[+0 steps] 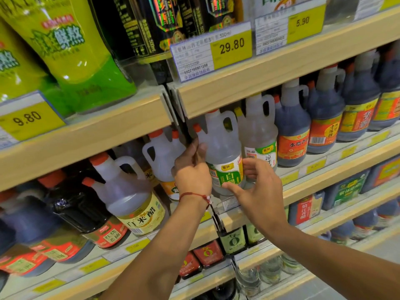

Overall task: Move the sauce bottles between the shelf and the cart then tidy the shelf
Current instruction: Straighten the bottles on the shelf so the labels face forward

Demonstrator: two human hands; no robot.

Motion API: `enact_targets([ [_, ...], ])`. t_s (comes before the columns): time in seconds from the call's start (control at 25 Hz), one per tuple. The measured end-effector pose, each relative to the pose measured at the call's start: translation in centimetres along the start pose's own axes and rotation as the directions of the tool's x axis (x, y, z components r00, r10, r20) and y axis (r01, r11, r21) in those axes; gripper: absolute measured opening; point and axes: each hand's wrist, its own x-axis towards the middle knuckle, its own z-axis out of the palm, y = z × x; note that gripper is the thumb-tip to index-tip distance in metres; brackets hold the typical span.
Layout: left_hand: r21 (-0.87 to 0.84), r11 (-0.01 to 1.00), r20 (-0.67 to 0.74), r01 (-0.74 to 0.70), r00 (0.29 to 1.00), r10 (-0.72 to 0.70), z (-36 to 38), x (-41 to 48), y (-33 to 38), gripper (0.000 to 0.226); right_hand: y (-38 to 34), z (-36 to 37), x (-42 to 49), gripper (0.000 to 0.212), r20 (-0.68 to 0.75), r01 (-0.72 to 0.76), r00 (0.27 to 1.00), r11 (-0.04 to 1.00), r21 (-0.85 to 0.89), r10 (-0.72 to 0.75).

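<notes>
A clear white vinegar bottle (224, 146) with an orange cap, a handle and a green label stands at the front of the middle shelf (303, 187). My left hand (191, 167), with a red string on its wrist, presses curled fingers against the bottle's left shoulder. On the bottle's right, my right hand (257, 189) is spread, thumb at the lower edge of the label and fingers by its side. A second clear bottle (259, 135) with a yellow cap stands just right of it. No cart is in view.
Dark vinegar bottles (292, 131) fill the shelf to the right. Clear jugs (127, 191) and dark soy bottles (82, 211) lean at the left. Green pouches (71, 46) sit on the shelf above, over yellow price tags (231, 48). Small bottles (232, 239) line the lower shelf.
</notes>
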Motion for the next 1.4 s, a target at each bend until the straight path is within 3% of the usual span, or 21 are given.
enact_targets([
  [0.16,-0.072,0.997,0.003,0.037,0.999,-0.037,0.3,0.0,-0.3,0.033,-0.1,-0.3,0.2,0.061,0.017,-0.026,1.0,1.0,0.017,0.026],
  [0.48,-0.049,0.997,-0.087,0.058,0.994,-0.063,0.9,-0.8,0.7,0.033,0.2,-0.4,0.4,0.06,0.046,-0.036,0.998,0.999,0.033,0.034],
  [0.64,0.034,0.998,-0.06,0.05,0.997,-0.048,0.9,-1.0,1.2,0.033,0.2,-0.6,0.4,0.059,0.057,-0.035,0.998,0.999,0.041,0.032],
  [0.76,0.145,0.988,-0.08,-0.061,0.994,0.074,0.0,-1.5,1.1,0.036,-0.2,-1.1,-0.4,0.05,0.071,0.037,0.997,0.997,0.062,-0.041],
  [0.88,0.215,0.972,-0.194,-0.096,0.971,0.139,-2.4,-3.1,1.3,0.049,-0.9,-1.5,-1.5,0.041,0.139,0.148,0.977,0.986,0.08,-0.158],
  [1.04,0.375,0.92,-0.177,-0.117,0.965,0.194,-6.1,-3.4,1.3,0.047,-2.8,-0.2,-2.0,0.037,0.261,0.184,0.941,0.974,0.136,-0.214],
  [1.16,0.524,0.851,-0.128,0.028,0.991,0.046,-7.3,-1.8,1.4,0.018,-4.5,1.6,-2.0,0.045,0.355,0.115,0.92,0.98,0.16,-0.166],
  [1.32,0.568,0.807,-0.074,0.161,0.987,-0.145,-7.0,0.1,1.2,0.051,-5.0,4.3,-1.6,0.05,0.429,0.077,0.896,0.992,0.102,-0.114],
  [1.4,0.513,0.845,-0.097,0.151,0.988,-0.117,-6.9,0.2,1.6,0.045,-4.8,5.6,-1.0,0.051,0.469,0.049,0.881,0.998,0.043,-0.064],
])
